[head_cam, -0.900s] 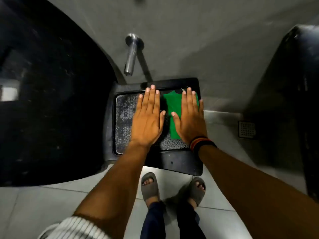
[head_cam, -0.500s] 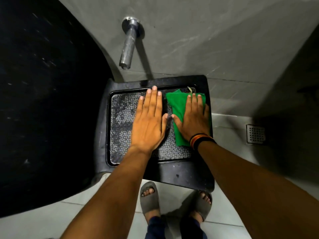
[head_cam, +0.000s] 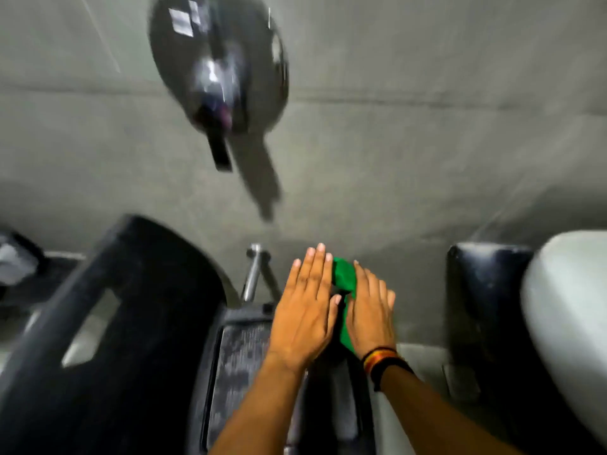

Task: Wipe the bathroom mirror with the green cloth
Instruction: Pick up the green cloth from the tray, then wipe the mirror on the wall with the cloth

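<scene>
The view is blurred by motion. A round dark mirror [head_cam: 218, 70] with a short handle hangs on the grey wall, upper left of centre. My right hand [head_cam: 369, 310], with a striped wristband, is raised and holds the green cloth [head_cam: 345, 275], which bunches above its fingers and hangs down under its palm. Beside it my left hand [head_cam: 303, 310] is flat with fingers together, holding nothing and almost touching the right. Both hands are well below the mirror, above a black patterned stool [head_cam: 243, 372].
A metal tap [head_cam: 253, 274] sticks out of the wall just left of my hands. A large black container [head_cam: 115, 323] fills the lower left. To the right stand a dark object [head_cam: 483, 290] and a white rounded fixture [head_cam: 568, 323].
The view has tilted up and the mirror has come into sight. Both hands have lifted off the stool, and the green cloth has come up with my right hand.
</scene>
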A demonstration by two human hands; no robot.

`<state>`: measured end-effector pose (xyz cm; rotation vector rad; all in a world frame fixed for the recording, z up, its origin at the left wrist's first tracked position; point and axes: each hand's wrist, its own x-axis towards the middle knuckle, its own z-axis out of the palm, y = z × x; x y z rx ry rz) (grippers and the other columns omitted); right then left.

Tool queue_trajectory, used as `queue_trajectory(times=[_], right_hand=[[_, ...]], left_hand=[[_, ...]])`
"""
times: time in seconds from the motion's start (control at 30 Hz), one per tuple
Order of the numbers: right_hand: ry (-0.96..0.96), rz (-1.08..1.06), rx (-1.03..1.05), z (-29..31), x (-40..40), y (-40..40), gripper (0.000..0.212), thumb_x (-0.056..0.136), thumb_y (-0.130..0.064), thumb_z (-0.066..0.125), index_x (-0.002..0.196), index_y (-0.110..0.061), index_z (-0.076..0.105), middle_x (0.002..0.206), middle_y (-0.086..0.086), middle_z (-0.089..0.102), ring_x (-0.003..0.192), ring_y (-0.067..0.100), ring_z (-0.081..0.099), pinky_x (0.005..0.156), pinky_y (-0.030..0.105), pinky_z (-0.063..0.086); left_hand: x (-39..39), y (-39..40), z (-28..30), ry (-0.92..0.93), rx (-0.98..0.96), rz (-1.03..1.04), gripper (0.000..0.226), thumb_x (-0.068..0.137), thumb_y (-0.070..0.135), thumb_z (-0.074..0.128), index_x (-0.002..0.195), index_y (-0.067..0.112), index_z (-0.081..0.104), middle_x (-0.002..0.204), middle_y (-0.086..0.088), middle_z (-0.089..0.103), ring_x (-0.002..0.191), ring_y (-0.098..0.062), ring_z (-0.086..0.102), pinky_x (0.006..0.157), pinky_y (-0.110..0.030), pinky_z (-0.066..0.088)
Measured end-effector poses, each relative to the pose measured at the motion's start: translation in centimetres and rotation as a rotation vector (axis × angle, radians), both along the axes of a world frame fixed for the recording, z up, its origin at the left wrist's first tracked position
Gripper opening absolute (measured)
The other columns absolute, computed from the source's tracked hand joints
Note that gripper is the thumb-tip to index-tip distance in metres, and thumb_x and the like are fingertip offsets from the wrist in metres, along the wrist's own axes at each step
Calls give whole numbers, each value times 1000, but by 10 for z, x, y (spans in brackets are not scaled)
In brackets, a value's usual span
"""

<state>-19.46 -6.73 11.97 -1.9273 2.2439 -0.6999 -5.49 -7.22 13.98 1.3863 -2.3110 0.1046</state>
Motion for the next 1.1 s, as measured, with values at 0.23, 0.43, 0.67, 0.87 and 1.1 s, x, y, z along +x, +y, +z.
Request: queue_trajectory(times=[0.23,0.43,0.67,0.87,1.1], right_hand=[[129,-22,-608,312,-31,-92,51,92,-31,39,139,-14,49,128,6,62,113,24,56,96,38,35],[214,-13,-975,558,-37,-89,58,86,-20,52,144,-14,46,141,5,56,123,24,55,98,38,38],[341,-108,-1226,717,-41,-53,67,88,-11,39,154,-8,27,163,13,24,151,27,24,119,49,23],[406,-150,-1221,733,-46,-49,73,89,-5,44,156,-7,16,165,16,14,154,30,12,123,58,11],[400,-189,-1207,732,-84,-56,83,85,0,52,156,-6,11,165,18,9,154,31,6,124,57,9]], left_hand=[[-47,-89,322,95,-441,12,65,104,32,36,159,-3,30,169,-21,22,158,-36,18,127,-47,13],[-42,-88,553,186,-708,100,66,107,33,29,163,-1,17,172,-21,11,161,-32,8,131,-47,8],[-39,-63,694,231,-954,143,68,107,34,27,164,1,13,173,-20,9,161,-31,4,132,-46,4],[-39,-63,716,222,-1022,125,67,109,35,26,165,2,9,174,-19,6,162,-29,2,132,-46,4],[-73,-87,715,193,-1005,36,66,110,37,22,165,3,8,174,-18,3,162,-29,0,132,-46,5]])
